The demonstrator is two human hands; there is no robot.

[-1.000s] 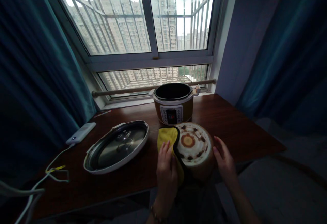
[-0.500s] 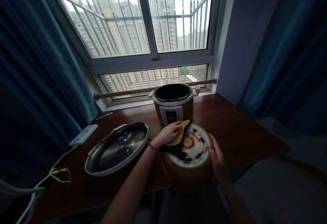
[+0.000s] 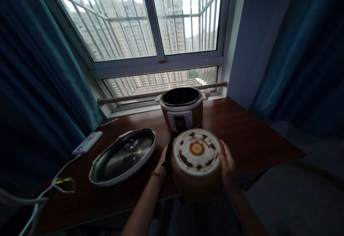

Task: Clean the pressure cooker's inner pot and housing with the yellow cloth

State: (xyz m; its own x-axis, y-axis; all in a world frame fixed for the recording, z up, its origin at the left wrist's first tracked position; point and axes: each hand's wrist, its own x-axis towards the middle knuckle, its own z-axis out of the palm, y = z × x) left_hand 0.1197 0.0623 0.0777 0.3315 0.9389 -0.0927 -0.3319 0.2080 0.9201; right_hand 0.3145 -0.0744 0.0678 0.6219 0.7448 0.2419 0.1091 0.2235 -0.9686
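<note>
An inner cooking pot (image 3: 197, 184) is held bottom up near the table's front edge. Its pale base carries dark stains and a brown ring round the centre. My right hand (image 3: 228, 160) grips the pot's right side, the thumb near the rim of the base. On the opposite side, my left hand (image 3: 162, 159) presses a black cloth (image 3: 168, 154) against the wall; most of its fingers are hidden behind the cloth and pot. Behind the pot stands an electric pressure cooker (image 3: 182, 112) without its lid, its dark inside showing.
Left of the pot, the cooker's lid (image 3: 122, 173) lies with its metal inside up. A white device (image 3: 88, 142) with a cable (image 3: 63, 166) sits at the table's left. The brown table (image 3: 247, 139) meets a barred window; blue curtains (image 3: 40, 60) hang at both sides.
My left hand has moved with the cloth from the top of the pot's base down to its left side, uncovering the whole base. My right hand keeps its hold.
</note>
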